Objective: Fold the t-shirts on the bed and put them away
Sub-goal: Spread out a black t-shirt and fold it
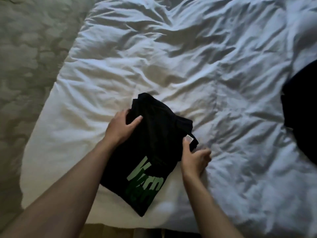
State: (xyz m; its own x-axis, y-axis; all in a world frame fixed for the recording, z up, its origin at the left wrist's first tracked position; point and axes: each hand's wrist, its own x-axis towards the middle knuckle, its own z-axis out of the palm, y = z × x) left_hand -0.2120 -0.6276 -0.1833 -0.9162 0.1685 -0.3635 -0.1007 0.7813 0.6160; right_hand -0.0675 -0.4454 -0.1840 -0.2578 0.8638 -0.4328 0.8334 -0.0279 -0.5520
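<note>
t-shirt [154,138]: matt black cloth, flat green print | duvet [205,66]: white cloth, heavily creased | bedspread [25,57]: quilted, faintly sheened

Green lettering on black t-shirt [154,143], partly folded: "Ver".

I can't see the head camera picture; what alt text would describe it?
Two hands, left hand and right hand, grip the sides of a folded black t-shirt with green lettering on a rumpled white duvet. More dark clothing lies at the right edge.
</note>
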